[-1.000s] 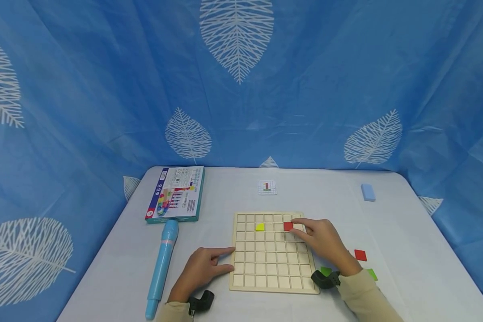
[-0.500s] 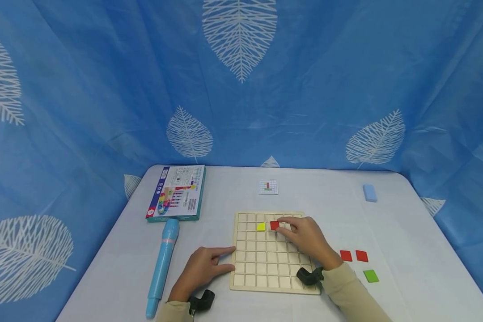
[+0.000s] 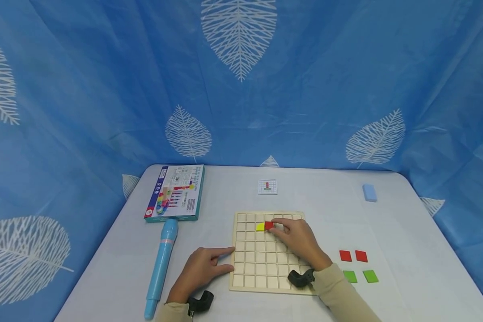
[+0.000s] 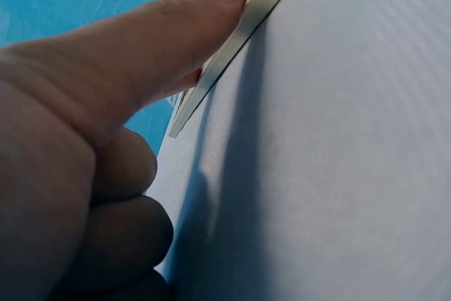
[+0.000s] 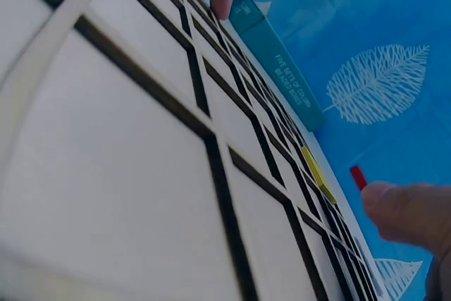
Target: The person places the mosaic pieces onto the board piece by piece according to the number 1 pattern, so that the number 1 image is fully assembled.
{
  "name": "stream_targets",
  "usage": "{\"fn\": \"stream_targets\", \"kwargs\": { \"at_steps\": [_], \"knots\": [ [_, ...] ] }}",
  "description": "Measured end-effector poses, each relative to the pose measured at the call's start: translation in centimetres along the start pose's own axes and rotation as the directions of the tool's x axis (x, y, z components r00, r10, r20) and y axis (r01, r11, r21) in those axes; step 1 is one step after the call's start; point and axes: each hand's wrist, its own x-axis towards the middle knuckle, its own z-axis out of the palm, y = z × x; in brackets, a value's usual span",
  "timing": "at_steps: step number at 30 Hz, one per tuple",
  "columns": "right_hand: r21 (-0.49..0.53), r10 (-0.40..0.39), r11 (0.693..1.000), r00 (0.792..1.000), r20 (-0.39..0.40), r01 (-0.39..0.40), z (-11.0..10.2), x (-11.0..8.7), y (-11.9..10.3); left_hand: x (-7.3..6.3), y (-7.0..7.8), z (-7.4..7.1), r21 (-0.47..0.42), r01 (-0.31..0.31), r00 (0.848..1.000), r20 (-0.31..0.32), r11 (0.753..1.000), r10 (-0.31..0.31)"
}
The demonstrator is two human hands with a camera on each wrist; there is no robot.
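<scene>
My right hand (image 3: 299,239) pinches a red square tile (image 3: 269,226) between thumb and fingertips over the wooden grid board (image 3: 271,292). In the head view this tile is right beside a yellow tile (image 3: 260,226) lying on the board's second row. The right wrist view shows the red tile (image 5: 358,177) held above the grid, with the yellow tile (image 5: 318,174) lower down. At the board's left edge, my left hand (image 3: 203,267) rests its straight index finger and thumb against the rim. Its other fingers are curled under in the left wrist view.
Right of the board lie two red tiles (image 3: 345,256) and two green tiles (image 3: 350,276). A patterned card (image 3: 267,187) sits behind the board, a blue block (image 3: 369,192) at the back right. Leftward are a printed box (image 3: 176,192) and a light-blue wand-like stick (image 3: 162,268).
My right hand has carried the red tile leftward across the board to the yellow tile's side. Loose tiles by the right forearm have come into sight. The left hand has stayed put.
</scene>
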Motion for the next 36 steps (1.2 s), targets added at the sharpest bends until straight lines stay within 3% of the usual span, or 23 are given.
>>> {"fn": "stream_targets", "kwargs": {
  "at_steps": [13, 36],
  "knots": [
    [-0.074, -0.032, 0.997, 0.998, -0.058, 0.028, 1.0, 0.0, 0.6, 0.1, 0.3, -0.2, 0.015, 0.008, 1.0, -0.006, 1.0, -0.008],
    [-0.102, -0.002, 0.995, 1.0, -0.022, 0.0, 0.9, -0.2, 0.5, -0.1, 0.2, 0.1, -0.01, 0.016, 1.0, 0.004, 1.0, -0.016]
  ]
}}
